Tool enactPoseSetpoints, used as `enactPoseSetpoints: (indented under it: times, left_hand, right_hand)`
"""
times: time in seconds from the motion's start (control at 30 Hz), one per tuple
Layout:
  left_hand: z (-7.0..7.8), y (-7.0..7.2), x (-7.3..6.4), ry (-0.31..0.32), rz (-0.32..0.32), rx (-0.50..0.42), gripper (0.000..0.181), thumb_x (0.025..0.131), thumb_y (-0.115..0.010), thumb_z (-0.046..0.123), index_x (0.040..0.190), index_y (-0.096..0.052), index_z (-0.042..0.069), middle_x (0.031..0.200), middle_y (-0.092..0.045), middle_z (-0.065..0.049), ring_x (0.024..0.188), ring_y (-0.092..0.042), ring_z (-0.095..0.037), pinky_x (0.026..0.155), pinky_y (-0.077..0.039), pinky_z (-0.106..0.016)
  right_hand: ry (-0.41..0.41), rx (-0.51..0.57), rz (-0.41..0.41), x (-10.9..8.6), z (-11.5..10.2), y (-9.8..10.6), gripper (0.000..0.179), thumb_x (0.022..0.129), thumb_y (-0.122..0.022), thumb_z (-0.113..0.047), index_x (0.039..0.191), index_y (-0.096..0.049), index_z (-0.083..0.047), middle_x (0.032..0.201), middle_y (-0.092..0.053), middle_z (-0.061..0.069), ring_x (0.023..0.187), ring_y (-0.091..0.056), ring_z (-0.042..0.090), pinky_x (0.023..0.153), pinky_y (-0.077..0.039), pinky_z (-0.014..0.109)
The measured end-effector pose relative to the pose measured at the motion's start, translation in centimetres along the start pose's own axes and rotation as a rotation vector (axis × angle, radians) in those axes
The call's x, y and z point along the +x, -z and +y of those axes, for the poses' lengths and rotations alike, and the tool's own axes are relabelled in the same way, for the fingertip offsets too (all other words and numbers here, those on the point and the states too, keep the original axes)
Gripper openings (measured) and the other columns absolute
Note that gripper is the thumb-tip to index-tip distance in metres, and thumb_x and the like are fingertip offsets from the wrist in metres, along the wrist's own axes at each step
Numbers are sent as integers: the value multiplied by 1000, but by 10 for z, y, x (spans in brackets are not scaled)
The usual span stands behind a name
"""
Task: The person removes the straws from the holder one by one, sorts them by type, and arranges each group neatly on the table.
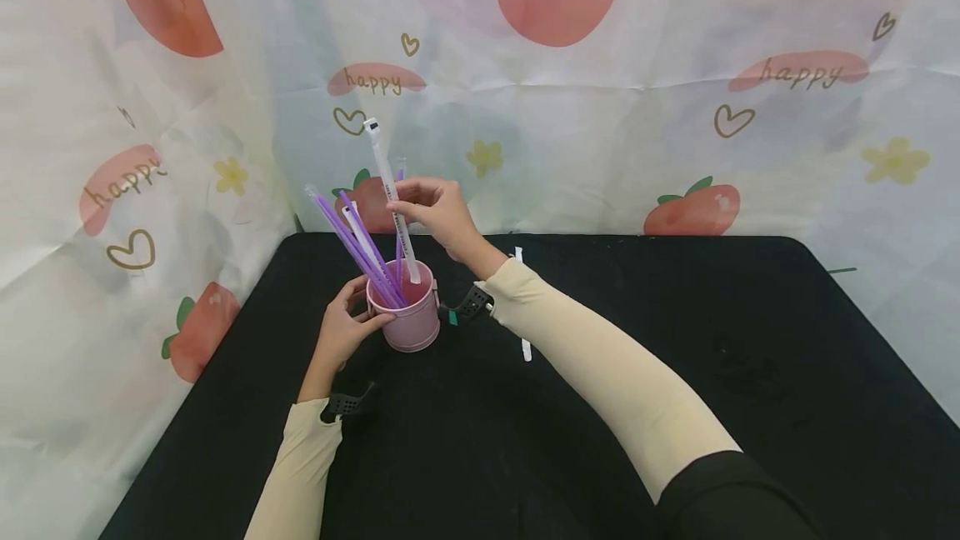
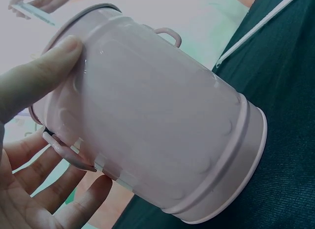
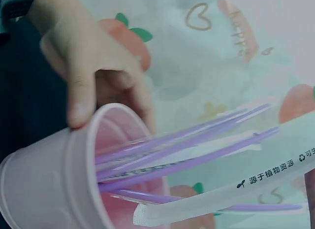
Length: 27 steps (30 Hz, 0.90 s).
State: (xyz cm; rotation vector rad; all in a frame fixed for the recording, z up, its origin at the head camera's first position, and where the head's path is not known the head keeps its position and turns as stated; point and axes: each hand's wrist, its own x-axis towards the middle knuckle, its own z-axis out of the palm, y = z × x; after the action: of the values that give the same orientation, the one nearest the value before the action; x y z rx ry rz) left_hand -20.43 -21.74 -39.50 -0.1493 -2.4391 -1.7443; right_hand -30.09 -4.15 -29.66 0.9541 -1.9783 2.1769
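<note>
A small pink bucket [image 1: 412, 332] with side handle loops stands on the table. My left hand [image 1: 347, 330] holds it by the rim, the thumb [image 2: 54, 61] on the near side and the fingers round the left side. Several purple straws [image 1: 347, 237] in clear wrappers lean out of the bucket to the left, with a white-wrapped straw among them. My right hand [image 1: 441, 211] pinches another straw in a printed white paper wrapper [image 1: 383, 163]. In the right wrist view this paper straw's lower end [image 3: 147, 215] overlaps the bucket's mouth.
Another white-wrapped straw [image 1: 527, 350] lies on the black table [image 1: 450, 440], partly hidden under the right forearm. A patterned curtain [image 1: 570, 132] hangs behind the table's far edge and along the left side.
</note>
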Motion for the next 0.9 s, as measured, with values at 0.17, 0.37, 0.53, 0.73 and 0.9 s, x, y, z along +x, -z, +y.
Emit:
enactPoseSetpoints:
  times: [0.17,0.37,0.53,0.73,0.9]
  left_hand:
    - [-1,0,0,-1,3,2,66,80,-72,2,137,-39,-3,137,-44,-26,127,-43,-40,104,-41,-50]
    - [-3,0,2,-5,4,-11,66,79,-72,1,137,-39,-3,136,-44,-25,126,-43,-40,103,-41,-49]
    - [-20,1,9,-14,6,-13,67,79,-72,4,138,-40,0,137,-45,-22,127,-43,-38,103,-42,-48]
    - [-37,1,14,-54,22,3,67,78,-75,6,137,-42,4,135,-48,-19,124,-46,-35,100,-45,-47]
    - [-39,0,14,-58,27,5,66,78,-75,7,135,-43,5,134,-49,-18,122,-48,-33,99,-45,-46]
  right_hand:
    - [44,19,24,6,-14,9,25,82,-67,2,104,-64,12,82,-70,-6,73,-66,8,72,-59,34]
    - [62,63,54,7,-27,22,23,82,-67,4,103,-64,12,78,-69,-8,73,-66,10,68,-59,31]
    - [74,48,66,2,-32,33,24,82,-67,4,104,-63,12,78,-68,-9,72,-65,8,68,-59,30]
    - [68,15,78,-9,-37,43,25,81,-67,5,104,-61,15,77,-68,-10,71,-65,6,66,-58,27]
    - [61,-8,75,-17,-36,53,27,80,-67,6,104,-60,17,77,-68,-10,71,-64,6,65,-58,26]
